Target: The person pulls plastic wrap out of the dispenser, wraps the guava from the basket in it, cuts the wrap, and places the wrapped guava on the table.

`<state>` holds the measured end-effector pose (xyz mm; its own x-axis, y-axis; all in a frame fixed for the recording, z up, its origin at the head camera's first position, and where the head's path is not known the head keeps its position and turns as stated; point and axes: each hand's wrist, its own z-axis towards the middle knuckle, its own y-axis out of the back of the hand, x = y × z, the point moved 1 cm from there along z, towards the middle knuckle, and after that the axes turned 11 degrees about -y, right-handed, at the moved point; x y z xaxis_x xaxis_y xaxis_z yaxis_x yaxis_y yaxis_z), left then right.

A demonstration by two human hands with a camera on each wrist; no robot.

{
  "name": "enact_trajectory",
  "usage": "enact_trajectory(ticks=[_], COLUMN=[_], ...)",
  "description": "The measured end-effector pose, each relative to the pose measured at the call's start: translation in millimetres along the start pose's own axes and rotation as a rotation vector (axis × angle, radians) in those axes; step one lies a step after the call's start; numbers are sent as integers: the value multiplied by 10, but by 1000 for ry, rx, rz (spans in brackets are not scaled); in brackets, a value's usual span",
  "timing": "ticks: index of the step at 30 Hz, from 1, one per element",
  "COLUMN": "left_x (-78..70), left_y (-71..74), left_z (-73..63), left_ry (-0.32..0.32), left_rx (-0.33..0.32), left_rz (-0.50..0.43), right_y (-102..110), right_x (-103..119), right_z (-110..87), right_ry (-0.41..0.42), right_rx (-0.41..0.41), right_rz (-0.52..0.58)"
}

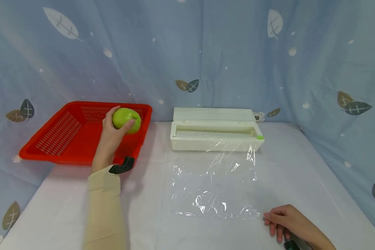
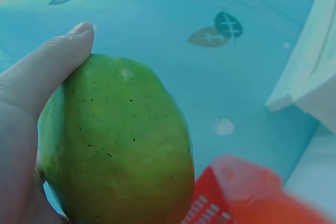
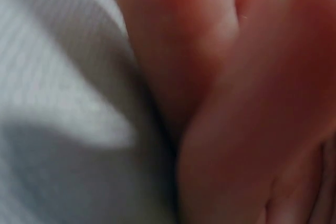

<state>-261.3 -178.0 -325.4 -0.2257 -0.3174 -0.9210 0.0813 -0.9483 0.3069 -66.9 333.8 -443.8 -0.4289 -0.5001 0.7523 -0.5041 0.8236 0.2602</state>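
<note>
My left hand (image 1: 107, 140) grips a green apple (image 1: 122, 117) above the right part of the red basket (image 1: 81, 146). In the left wrist view the speckled apple (image 2: 121, 140) fills the middle, with the thumb lying along its upper left side. A sheet of clear plastic wrap (image 1: 206, 184) lies spread on the table, drawn out from a white wrap dispenser box (image 1: 206, 144). At the sheet's near right corner, my right hand (image 1: 290, 222) pinches the film between thumb and forefinger. The right wrist view shows blurred fingers (image 3: 252, 108) close against the white cloth.
The dispenser's lid (image 1: 214, 114) stands raised at the back, and a small green piece (image 1: 260, 137) sits on its right end. A white cloth (image 1: 150, 208) covers the table. Behind hangs a blue curtain (image 1: 162, 52) with a leaf print.
</note>
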Motion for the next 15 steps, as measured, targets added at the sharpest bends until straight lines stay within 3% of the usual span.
enact_trajectory(ticks=[15], left_x=[-197], left_y=[-452], left_z=[50], left_ry=[-140], left_rx=[131], left_rz=[140], right_y=[-2], right_x=[22], right_z=[-7], right_ry=[35], right_rx=[13], right_rz=[27])
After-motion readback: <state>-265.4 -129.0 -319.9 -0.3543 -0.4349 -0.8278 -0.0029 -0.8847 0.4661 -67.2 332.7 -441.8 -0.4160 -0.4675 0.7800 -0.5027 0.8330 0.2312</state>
